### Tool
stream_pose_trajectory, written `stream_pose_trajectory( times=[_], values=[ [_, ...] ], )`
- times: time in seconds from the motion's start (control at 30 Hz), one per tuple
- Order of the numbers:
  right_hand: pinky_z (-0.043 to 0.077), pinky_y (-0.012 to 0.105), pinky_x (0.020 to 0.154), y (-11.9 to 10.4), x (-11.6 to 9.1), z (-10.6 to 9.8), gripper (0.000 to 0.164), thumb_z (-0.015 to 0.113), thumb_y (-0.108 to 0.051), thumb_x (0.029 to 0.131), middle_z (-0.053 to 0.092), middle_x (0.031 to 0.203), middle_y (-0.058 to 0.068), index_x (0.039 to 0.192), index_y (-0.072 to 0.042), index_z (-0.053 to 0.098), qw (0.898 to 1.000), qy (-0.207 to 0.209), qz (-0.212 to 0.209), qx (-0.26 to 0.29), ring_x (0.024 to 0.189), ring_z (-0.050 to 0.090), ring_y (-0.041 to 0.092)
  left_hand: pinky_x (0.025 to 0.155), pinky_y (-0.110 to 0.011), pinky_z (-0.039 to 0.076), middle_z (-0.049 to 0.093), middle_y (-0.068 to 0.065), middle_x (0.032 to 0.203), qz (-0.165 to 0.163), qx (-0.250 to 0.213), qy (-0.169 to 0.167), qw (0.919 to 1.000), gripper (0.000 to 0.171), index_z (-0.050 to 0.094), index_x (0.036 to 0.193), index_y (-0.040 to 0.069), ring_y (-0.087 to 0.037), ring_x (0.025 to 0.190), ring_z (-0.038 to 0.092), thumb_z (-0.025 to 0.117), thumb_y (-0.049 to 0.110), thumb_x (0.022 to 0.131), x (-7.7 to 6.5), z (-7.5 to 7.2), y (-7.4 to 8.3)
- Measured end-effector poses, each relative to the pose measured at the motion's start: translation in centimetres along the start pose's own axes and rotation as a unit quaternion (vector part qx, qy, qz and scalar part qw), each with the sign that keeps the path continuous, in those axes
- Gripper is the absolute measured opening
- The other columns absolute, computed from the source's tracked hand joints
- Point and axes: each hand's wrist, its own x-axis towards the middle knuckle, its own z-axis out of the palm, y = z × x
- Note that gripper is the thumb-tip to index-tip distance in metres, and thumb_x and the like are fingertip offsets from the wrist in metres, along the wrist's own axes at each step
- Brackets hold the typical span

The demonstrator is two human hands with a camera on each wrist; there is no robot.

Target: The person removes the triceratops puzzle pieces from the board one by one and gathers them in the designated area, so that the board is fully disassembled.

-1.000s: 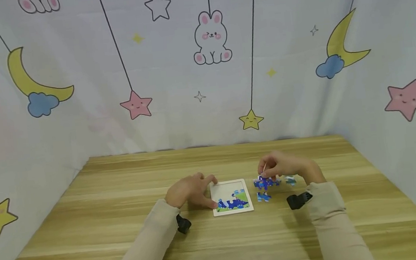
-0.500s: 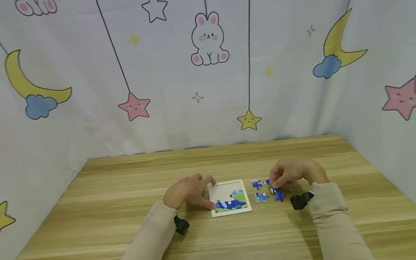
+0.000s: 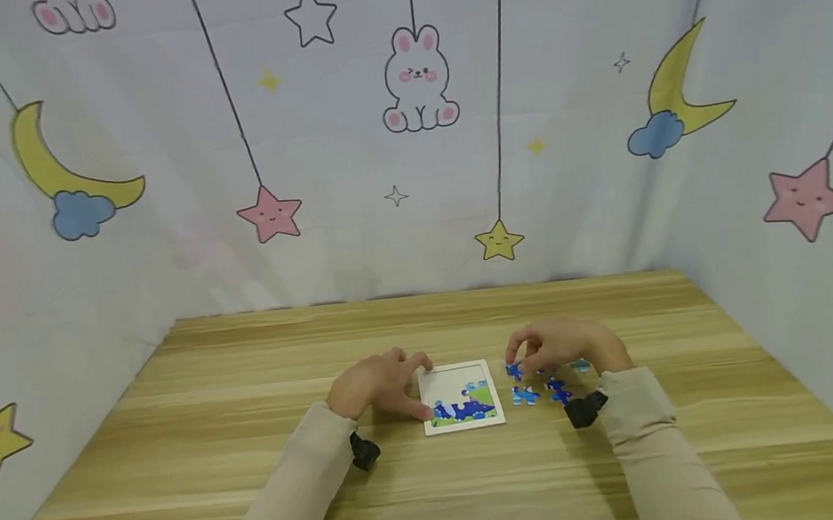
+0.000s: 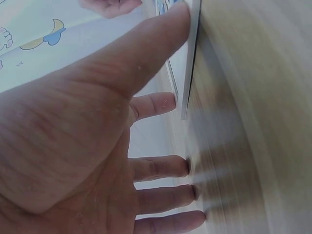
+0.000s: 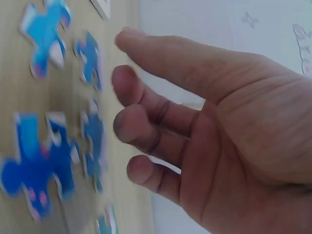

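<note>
A square white jigsaw tray lies flat on the table, its front part filled with blue and green dinosaur pieces and its back part bare. My left hand rests at the tray's left side. In the left wrist view its thumb lies over the rim, with the other fingers extended. To the right of the tray, my right hand hovers by a small blue puzzle piece. Its fingers are loosely bent and hold nothing in the right wrist view. A dark blue piece and a light blue piece lie nearer me.
Two more pieces, one blue and one partly cut off, lie beside the right hand. Wood-grain tabletop surrounds everything. A printed white curtain stands behind the table's far edge.
My right hand has set the dark blue piece down nearer me, let go of it, and moved left towards the back-left loose piece. The left hand stays at the tray.
</note>
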Motion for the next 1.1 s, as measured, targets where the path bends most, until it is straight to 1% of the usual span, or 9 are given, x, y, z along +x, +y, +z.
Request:
stream_pose_trajectory(
  times=[0.07,0.2,0.3,0.43,0.63,0.77,0.87,1.0,1.1],
  values=[
    [0.045,0.031,0.062,-0.7,0.8,0.7,0.016,0.065,-0.008,0.097,0.064,0.081,0.006,0.113,-0.005,0.066,1.000,0.000,-0.015,-0.021,0.066,0.054,0.017,0.093,-0.048,0.049,0.048,-0.010,0.137,0.001,0.001,-0.001,1.0000,0.070,0.043,0.140,0.034,-0.027,0.111,0.057,0.073,0.061,0.084,0.1,0.0,0.0],
    [0.040,0.027,0.057,-2.0,2.6,2.1,0.015,0.070,-0.008,0.094,0.057,0.072,0.001,0.109,-0.007,0.067,0.998,-0.001,-0.036,-0.048,0.060,0.047,0.012,0.092,-0.048,0.050,0.048,-0.010,0.135,-0.004,0.004,-0.003,1.0000,0.070,0.043,0.141,0.034,-0.027,0.110,0.057,0.073,0.061,0.083,0.1,0.0,0.1],
    [0.038,0.025,0.056,-2.8,3.5,3.0,0.018,0.074,-0.009,0.091,0.054,0.070,-0.001,0.107,-0.009,0.065,0.998,-0.004,-0.032,-0.054,0.058,0.045,0.010,0.092,-0.048,0.050,0.049,-0.009,0.134,-0.007,0.006,-0.003,1.0000,0.070,0.043,0.141,0.034,-0.027,0.109,0.058,0.072,0.062,0.083,0.2,0.0,0.1],
    [0.039,0.025,0.057,-3.7,4.1,4.0,0.025,0.079,-0.010,0.087,0.051,0.070,0.000,0.105,-0.011,0.060,0.998,-0.006,-0.009,-0.062,0.059,0.045,0.011,0.093,-0.048,0.050,0.049,-0.009,0.134,0.002,0.010,-0.001,0.9999,0.069,0.044,0.140,0.032,-0.027,0.113,0.057,0.072,0.061,0.084,0.3,-0.1,0.1],
    [0.038,0.028,0.060,-4.5,4.4,4.5,0.027,0.080,-0.011,0.087,0.049,0.076,0.001,0.100,-0.013,0.056,0.996,0.008,0.003,-0.094,0.066,0.045,0.014,0.091,-0.047,0.050,0.049,-0.010,0.132,-0.006,0.003,-0.001,1.0000,0.070,0.044,0.140,0.033,-0.026,0.107,0.058,0.073,0.062,0.083,0.3,0.0,0.0],
    [0.039,0.028,0.063,-4.3,4.2,4.2,0.018,0.076,-0.010,0.090,0.050,0.078,-0.001,0.091,-0.012,0.058,0.994,0.010,-0.023,-0.107,0.069,0.047,0.013,0.090,-0.047,0.050,0.049,-0.010,0.132,-0.003,0.002,0.000,1.0000,0.070,0.045,0.140,0.033,-0.027,0.108,0.058,0.073,0.062,0.083,0.3,0.1,0.0],
    [0.043,0.028,0.065,-3.8,3.6,3.4,0.012,0.072,-0.008,0.092,0.055,0.080,-0.002,0.088,-0.011,0.060,0.994,0.009,-0.051,-0.099,0.071,0.050,0.013,0.090,-0.047,0.050,0.050,-0.009,0.131,-0.005,0.001,0.000,1.0000,0.070,0.045,0.139,0.033,-0.026,0.107,0.058,0.074,0.061,0.082,0.2,0.2,0.0],
    [0.049,0.034,0.068,-2.6,2.0,1.6,0.003,0.065,-0.007,0.096,0.061,0.086,0.003,0.094,-0.006,0.063,0.995,0.016,-0.081,-0.061,0.077,0.056,0.018,0.090,-0.048,0.050,0.050,-0.010,0.131,-0.006,-0.001,0.001,1.0000,0.071,0.045,0.140,0.034,-0.027,0.106,0.057,0.074,0.061,0.082,0.2,0.2,0.0],
    [0.051,0.039,0.069,-1.5,0.7,0.1,0.007,0.060,-0.005,0.099,0.064,0.090,0.008,0.099,0.000,0.065,0.994,0.023,-0.106,-0.027,0.078,0.058,0.023,0.090,-0.047,0.050,0.049,-0.011,0.131,-0.002,0.000,0.003,1.0000,0.070,0.045,0.140,0.033,-0.027,0.105,0.058,0.074,0.060,0.083,0.1,0.1,0.0]
  ],
)
